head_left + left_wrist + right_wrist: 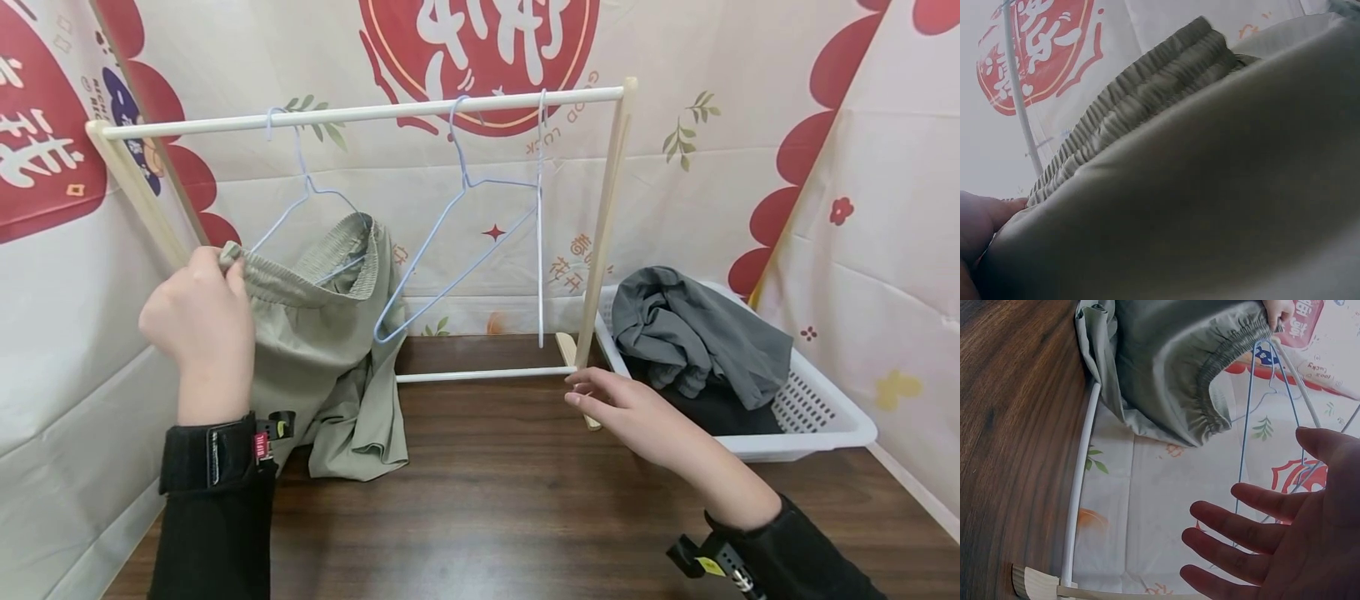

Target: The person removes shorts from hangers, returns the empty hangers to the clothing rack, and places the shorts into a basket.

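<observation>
At the clothes rack (360, 112), toward nine o'clock, are sage elastic-waist pants (300, 350): probably light, limp, best held by the waistband (281, 282). A hanger (281, 222) reaches into their opening. The left hand (202, 312) pinches the waistband's ten-o'clock corner; the right hand (637, 417), four o'clock, is empty, fingers extended.

Grey-green garment (300, 333) | elastic waist gaping | blue hanger (306, 185) partly inside | folds hanging below

the green garment (315, 333) hides part of the leftmost hanger (307, 185)
</observation>
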Demonstrator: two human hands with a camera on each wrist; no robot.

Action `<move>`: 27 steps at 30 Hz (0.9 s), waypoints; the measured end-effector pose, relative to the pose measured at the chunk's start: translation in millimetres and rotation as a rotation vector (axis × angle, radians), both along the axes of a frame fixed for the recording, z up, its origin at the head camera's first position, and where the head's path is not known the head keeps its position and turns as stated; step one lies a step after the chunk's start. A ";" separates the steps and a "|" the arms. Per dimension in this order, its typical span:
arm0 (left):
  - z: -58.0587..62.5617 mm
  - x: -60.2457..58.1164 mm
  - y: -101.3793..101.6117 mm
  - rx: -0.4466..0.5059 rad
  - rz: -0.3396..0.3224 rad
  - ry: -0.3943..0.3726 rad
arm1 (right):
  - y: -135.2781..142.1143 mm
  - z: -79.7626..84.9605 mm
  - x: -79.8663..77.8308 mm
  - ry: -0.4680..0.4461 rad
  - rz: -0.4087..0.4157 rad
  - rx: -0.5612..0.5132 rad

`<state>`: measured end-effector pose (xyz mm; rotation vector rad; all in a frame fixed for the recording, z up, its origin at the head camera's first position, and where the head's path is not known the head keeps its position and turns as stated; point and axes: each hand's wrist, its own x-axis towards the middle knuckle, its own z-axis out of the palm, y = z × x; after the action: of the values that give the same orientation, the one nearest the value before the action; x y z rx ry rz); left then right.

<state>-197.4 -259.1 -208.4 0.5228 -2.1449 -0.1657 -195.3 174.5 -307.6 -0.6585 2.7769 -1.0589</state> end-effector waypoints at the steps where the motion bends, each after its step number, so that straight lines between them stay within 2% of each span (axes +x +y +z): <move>1: 0.9 0.2 0.5 -0.011 -0.008 -0.006 | -0.1 0.2 0.2 0.000 0.000 -0.001; 11: 10.7 1.9 7.8 -0.042 -0.067 -0.139 | -0.2 1.4 3.8 -0.016 0.008 -0.014; 19: 1.8 2.1 9.1 -0.072 -0.114 -0.203 | -0.9 1.4 5.4 -0.010 0.021 -0.023; 23: -4.7 -0.4 9.2 -0.083 -0.116 -0.234 | -1.8 0.3 6.4 -0.015 0.035 -0.038; 27: -4.3 -0.9 10.6 -0.076 -0.112 -0.296 | -2.4 0.4 7.7 -0.015 0.041 -0.040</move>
<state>-198.3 -248.6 -212.7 0.4022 -2.4607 -0.0709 -187.7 172.1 -307.2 -0.7069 2.7236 -1.1099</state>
